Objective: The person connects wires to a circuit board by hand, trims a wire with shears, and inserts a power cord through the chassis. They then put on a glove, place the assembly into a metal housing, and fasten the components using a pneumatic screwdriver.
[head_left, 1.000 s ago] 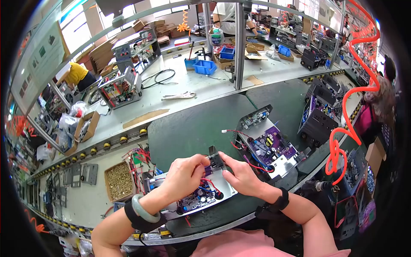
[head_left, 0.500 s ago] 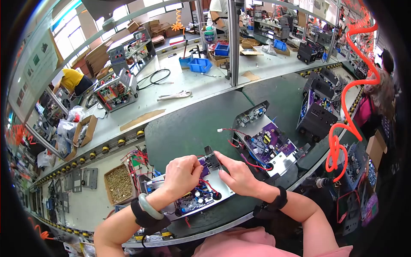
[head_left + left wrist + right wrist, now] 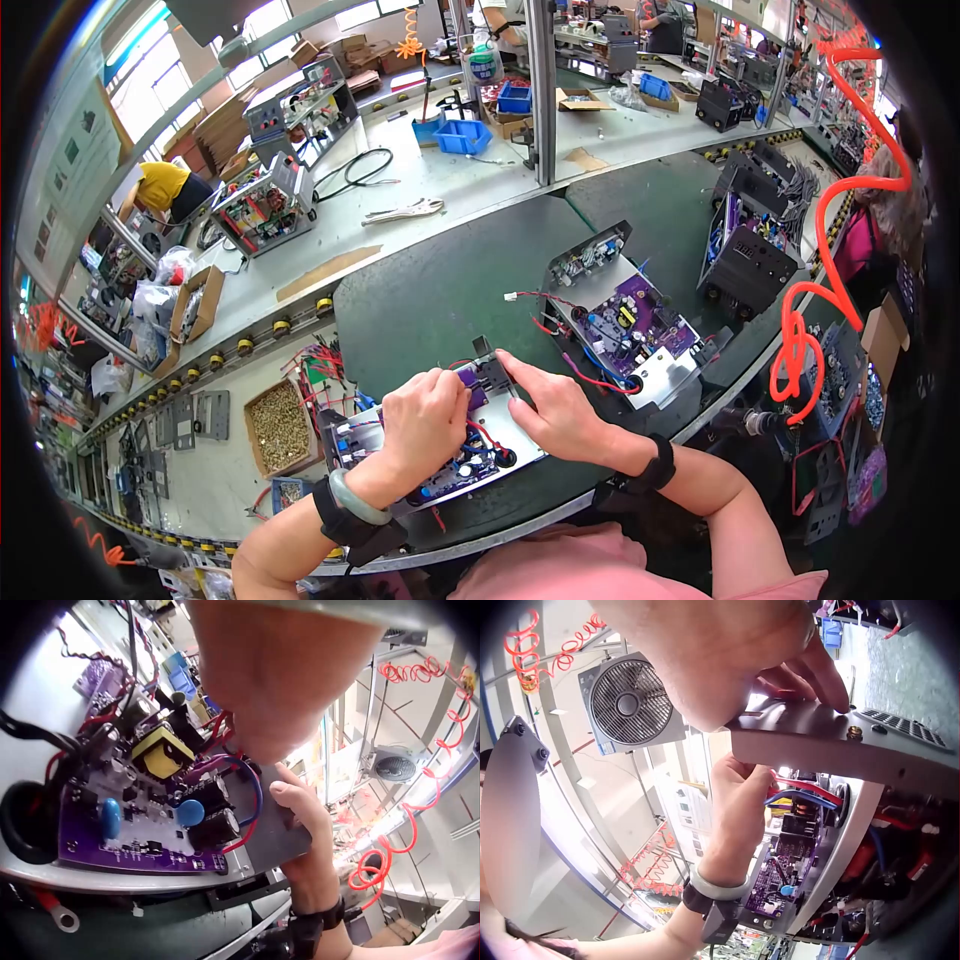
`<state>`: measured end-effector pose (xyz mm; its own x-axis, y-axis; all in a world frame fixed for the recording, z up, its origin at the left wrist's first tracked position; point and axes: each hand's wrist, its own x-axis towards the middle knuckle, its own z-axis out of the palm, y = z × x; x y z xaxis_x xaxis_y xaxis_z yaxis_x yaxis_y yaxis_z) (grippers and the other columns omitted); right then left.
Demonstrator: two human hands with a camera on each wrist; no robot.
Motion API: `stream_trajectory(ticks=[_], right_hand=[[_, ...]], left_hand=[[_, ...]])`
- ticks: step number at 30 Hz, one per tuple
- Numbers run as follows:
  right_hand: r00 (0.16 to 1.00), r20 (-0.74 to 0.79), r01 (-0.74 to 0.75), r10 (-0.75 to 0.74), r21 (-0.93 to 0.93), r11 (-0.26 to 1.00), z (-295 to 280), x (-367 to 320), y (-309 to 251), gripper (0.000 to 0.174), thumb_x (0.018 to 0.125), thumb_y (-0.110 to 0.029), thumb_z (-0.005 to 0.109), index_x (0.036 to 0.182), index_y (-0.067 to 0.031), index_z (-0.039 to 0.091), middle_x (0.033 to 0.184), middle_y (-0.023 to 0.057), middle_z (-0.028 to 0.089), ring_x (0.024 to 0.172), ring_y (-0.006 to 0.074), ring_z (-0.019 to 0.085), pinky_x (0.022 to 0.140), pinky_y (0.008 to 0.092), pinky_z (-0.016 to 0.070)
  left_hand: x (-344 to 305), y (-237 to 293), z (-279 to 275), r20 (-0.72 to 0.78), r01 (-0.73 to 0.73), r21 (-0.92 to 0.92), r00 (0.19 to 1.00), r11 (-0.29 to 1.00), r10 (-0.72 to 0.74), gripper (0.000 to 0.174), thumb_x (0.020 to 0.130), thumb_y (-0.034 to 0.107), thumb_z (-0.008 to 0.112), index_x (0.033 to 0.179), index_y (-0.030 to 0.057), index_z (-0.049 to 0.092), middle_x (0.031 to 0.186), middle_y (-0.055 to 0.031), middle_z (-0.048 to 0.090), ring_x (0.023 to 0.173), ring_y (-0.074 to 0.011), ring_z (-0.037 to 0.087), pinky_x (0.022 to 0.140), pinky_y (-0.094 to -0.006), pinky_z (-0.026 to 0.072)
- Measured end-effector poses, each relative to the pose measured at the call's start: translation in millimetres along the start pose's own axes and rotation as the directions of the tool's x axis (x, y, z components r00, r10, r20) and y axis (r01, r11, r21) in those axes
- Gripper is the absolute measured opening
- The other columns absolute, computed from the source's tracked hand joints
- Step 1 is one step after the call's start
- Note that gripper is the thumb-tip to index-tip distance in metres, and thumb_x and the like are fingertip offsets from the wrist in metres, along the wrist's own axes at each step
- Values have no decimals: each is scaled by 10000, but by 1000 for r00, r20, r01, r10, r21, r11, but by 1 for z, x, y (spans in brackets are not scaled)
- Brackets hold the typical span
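In the head view, an opened metal chassis [image 3: 522, 440] with a purple circuit board [image 3: 176, 859] and red and blue wires lies at the bench's near side. A black end panel [image 3: 492, 377] stands at its right end. My right hand [image 3: 560, 408] grips this panel, thumb on the inner side and fingers over the outer face, as the right wrist view shows. My left hand [image 3: 425, 415] is curled at the panel's inner side, close by the red wire [image 3: 802, 785]. I cannot tell what small part its thumb and fingers pinch.
A second opened chassis [image 3: 655, 370] with a purple board lies to the right, black units [image 3: 745, 265] beyond it. At left stands a box of small brass-coloured parts [image 3: 280, 428]. Locking pliers [image 3: 403, 211] lie on the far bench. A red coiled hose [image 3: 835, 250] hangs at right.
The left hand has turned at the wrist, its knuckles now more upright, and stays at the panel. The right hand keeps its hold. The head view has shifted slightly.
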<state>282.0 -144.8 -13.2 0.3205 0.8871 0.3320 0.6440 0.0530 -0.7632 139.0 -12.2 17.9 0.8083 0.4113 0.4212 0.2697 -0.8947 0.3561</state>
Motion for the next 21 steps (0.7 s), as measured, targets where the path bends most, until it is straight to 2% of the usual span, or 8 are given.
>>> stream_trajectory(ticks=[5,11,13,15,17,19,20,21], right_hand=[[1000,-3,4,-4,-6,1000,2,2,0,585,817,-119,527,1355,89,429,1246,289,567,1017,407,624,872,433,505],[1000,1,-9,9,-3,1000,-1,3,-6,568,802,-99,533,1328,100,452,1231,288,575,993,408,630,856,428,513],[998,21,-61,61,34,998,-3,4,-9,557,807,-61,531,1332,109,452,1221,307,572,1072,402,611,924,397,485],[999,-33,1,0,27,1000,3,4,0,541,814,-80,541,1319,102,470,1228,298,572,1087,391,609,931,390,489],[1000,-17,0,1,63,998,0,2,-1,538,901,-197,581,1327,106,453,1220,303,574,1105,390,601,953,388,476],[992,78,-117,103,204,972,-14,-6,-12,573,932,-250,578,1354,101,415,1246,299,560,1145,389,576,981,393,457],[999,24,-31,27,173,984,-22,-16,-16,588,934,-261,577,1368,92,399,1273,292,541,1176,387,555,996,394,444],[998,-19,55,-53,138,989,-31,-27,-21,602,936,-272,577,1382,83,382,1301,285,523,1206,384,534,1012,395,432]], left_hand=[[9,-6,6,49,-203,75,979,976,199,149,766,86,677,732,39,540,706,-103,576,669,-301,602,583,-418,473],[22,-15,1,196,-318,99,935,943,294,163,770,107,673,731,35,531,699,-102,554,690,-309,605,591,-429,479],[28,-19,-1,257,-342,37,911,939,322,166,781,120,669,745,31,534,702,-104,549,699,-316,600,591,-433,481],[41,-17,-10,290,-375,34,891,926,350,164,792,162,652,743,33,564,714,-115,587,696,-332,613,610,-445,489],[63,1,-28,685,-327,172,717,929,125,183,792,219,641,728,48,624,711,-133,632,687,-344,631,622,-458,494],[96,27,-47,695,-320,243,716,916,65,213,791,263,633,707,69,665,699,-152,649,682,-351,642,623,-461,501],[113,32,-41,542,-293,268,833,918,108,238,793,290,640,687,81,684,659,-147,642,678,-343,647,622,-450,509],[133,41,-35,440,-100,230,898,968,-12,284,840,349,617,860,80,708,781,-139,688,774,-331,667,722,-453,509]])
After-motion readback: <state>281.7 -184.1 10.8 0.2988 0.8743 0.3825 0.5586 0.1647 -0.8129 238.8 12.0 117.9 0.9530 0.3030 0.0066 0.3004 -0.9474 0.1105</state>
